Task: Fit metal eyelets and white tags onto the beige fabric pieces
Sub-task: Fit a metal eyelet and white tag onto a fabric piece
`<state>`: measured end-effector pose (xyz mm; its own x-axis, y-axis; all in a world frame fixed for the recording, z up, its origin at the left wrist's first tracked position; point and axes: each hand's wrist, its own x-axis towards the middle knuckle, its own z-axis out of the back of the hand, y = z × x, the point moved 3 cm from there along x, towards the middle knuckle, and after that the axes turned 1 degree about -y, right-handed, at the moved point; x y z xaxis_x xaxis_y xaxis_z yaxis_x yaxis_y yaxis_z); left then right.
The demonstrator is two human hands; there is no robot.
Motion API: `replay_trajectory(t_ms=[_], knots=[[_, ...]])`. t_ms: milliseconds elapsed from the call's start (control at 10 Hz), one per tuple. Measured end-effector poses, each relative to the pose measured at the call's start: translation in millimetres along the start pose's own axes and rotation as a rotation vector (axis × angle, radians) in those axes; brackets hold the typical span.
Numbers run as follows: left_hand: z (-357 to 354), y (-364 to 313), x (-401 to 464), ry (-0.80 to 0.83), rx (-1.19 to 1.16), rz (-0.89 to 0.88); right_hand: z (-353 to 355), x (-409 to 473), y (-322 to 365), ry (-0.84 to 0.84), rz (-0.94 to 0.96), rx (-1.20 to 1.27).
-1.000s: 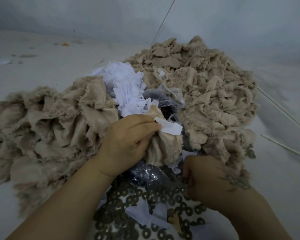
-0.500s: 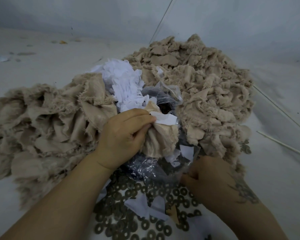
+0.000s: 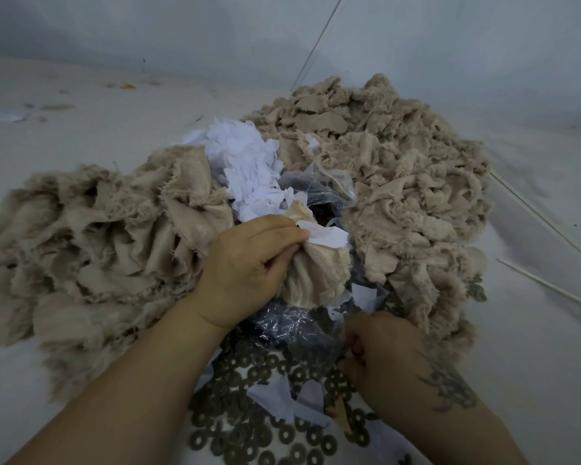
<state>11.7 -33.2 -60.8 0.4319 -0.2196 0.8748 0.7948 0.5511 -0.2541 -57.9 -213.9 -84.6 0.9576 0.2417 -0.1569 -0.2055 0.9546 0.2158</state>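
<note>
My left hand grips a bunched stack of beige fabric pieces and pinches a white tag on top of it. Lower right, my right hand has its fingers curled down among the dark metal eyelets spread near me; whether it holds one is hidden. A heap of white tags lies behind the left hand. Large piles of frayed beige fabric lie to the left and to the right.
A crumpled clear plastic bag with dark contents sits between the piles, and more plastic lies under the held stack. Thin white sticks lie on the pale surface at right. A wall rises behind.
My right hand has slid down and toward me onto the eyelets. My left hand keeps the same hold on the fabric and tag.
</note>
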Motion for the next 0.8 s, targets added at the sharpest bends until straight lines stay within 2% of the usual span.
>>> replay_trajectory(t_ms=[100,200,500,700,800], knots=[[0.4,0.4,1.4,0.001,0.001,0.007,5.5,-9.3,10.4,-0.150,0.050,0.014],[-0.5,0.4,-0.5,0.009,0.002,0.003,-3.9,4.6,9.7,-0.195,-0.026,0.047],[-2.8,4.0,-3.0,0.011,0.013,0.018,-15.1,18.5,-10.1,-0.225,-0.098,-0.064],[-0.4,2.0,-0.6,0.017,-0.010,0.009,29.1,10.1,-9.5,-0.190,-0.027,-0.008],[0.3,1.8,0.9,0.024,-0.015,-0.010,49.7,5.8,-9.1,-0.126,-0.075,0.134]])
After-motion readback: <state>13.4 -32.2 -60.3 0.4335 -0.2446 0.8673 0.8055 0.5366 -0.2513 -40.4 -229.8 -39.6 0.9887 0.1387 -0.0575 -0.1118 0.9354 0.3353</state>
